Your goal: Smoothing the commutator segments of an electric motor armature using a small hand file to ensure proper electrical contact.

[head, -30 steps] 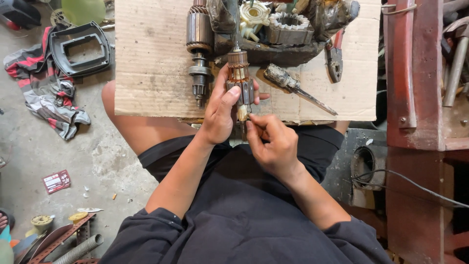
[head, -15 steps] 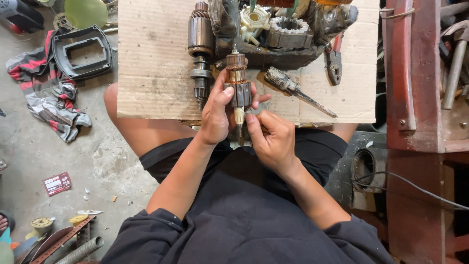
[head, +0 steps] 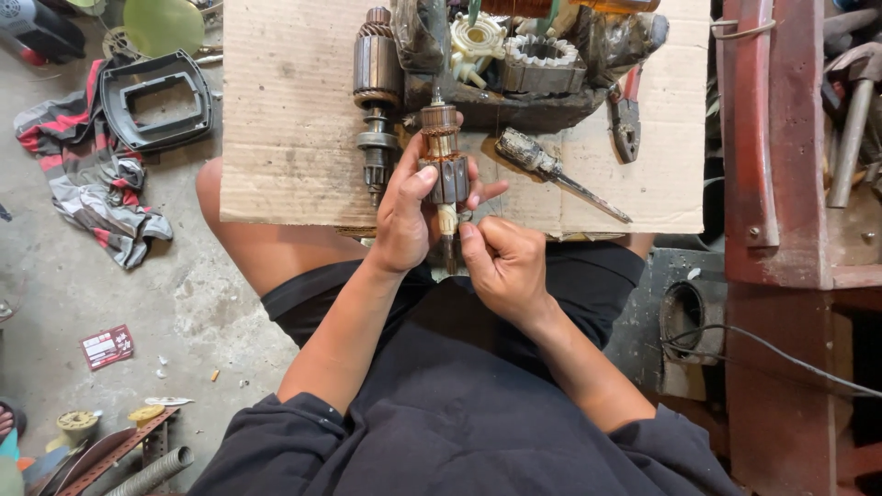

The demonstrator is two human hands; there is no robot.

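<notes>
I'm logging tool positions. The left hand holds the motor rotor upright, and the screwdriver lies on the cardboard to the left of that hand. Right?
Not quite. In the head view the left hand does hold the rotor, but the screwdriver lies on the cardboard to the right of that hand, not the left.

The left hand (head: 404, 220) grips a small motor armature (head: 445, 165) upright over the lap, while the right hand (head: 503, 262) pinches its lower shaft, perhaps a fine wire. A screwdriver (head: 551, 172) and second armature (head: 375, 83) lie on cardboard (head: 285, 110).

Copper-brown armature (head: 444, 156), tan cardboard (head: 285, 119), red-grey striped rag (head: 92, 184).
</notes>
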